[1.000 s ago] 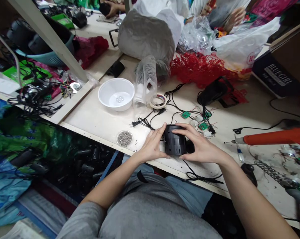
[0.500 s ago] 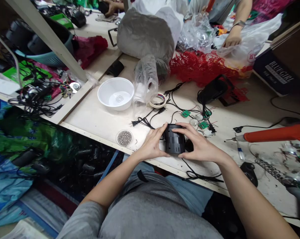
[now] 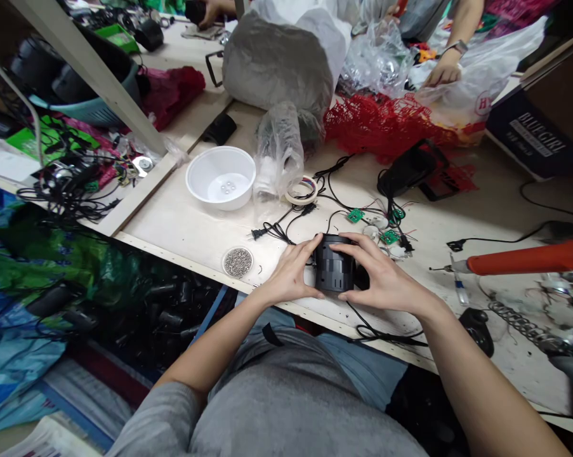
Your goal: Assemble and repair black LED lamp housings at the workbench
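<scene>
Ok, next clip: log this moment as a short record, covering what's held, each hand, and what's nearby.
Held: slotted black plastic cylinder, upright between both hands
Left hand: left hand, against the cylinder's left side
Right hand: right hand, against its right side
Nearby: round dish of small metal parts; green circuit boards
Also on bench: white plastic bowl; orange-handled soldering iron
Co-worker: another person's hand, further back

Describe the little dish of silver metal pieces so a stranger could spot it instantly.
On the pale wooden workbench, find the white plastic bowl. Just below it, near the bench's front edge, sits a small round dish of tiny silver metal pieces. It is the only loose shiny heap there, beside the left hand gripping the black cylinder.
</scene>
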### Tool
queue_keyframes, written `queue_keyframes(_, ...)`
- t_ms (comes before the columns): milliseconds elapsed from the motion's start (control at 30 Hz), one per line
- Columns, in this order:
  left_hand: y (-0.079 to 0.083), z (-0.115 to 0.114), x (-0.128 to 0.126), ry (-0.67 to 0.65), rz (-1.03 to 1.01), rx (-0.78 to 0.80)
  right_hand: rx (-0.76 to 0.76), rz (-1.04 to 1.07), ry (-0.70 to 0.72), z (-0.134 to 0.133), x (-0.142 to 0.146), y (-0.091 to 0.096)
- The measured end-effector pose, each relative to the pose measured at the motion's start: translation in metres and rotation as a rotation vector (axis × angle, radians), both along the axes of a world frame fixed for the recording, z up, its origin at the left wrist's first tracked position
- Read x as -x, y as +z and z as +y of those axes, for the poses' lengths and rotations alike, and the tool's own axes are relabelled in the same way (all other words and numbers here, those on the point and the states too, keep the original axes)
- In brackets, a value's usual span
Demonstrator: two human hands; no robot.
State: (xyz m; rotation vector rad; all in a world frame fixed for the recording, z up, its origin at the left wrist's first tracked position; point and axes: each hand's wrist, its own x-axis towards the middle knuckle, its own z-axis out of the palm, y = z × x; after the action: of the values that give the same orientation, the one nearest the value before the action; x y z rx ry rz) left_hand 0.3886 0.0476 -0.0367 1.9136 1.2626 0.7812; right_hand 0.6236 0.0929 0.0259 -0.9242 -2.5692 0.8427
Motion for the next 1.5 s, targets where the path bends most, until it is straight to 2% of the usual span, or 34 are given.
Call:
queue_keyframes(600,0.000,0.001,-0.002,0.000,0.032,0.004,-0.064,0.026,-0.035,-0.001,-0.005,-0.002)
queue_keyframes(1000,-0.002,0.001,-0.004,0.024,0.007,0.007,-0.041,0.000,-0.026,0.003,-0.004,-0.005)
queue_keyframes(1333,0.006,-0.010,-0.006,0.040,0.074,-0.004,-0.085,-0.018,-0.049,0.000,-0.005,-0.004)
queue_keyframes(1500,0.009,-0.001,-0.005,0.027,0.053,-0.003,-0.054,-0.041,-0.049,0.000,-0.006,-0.009)
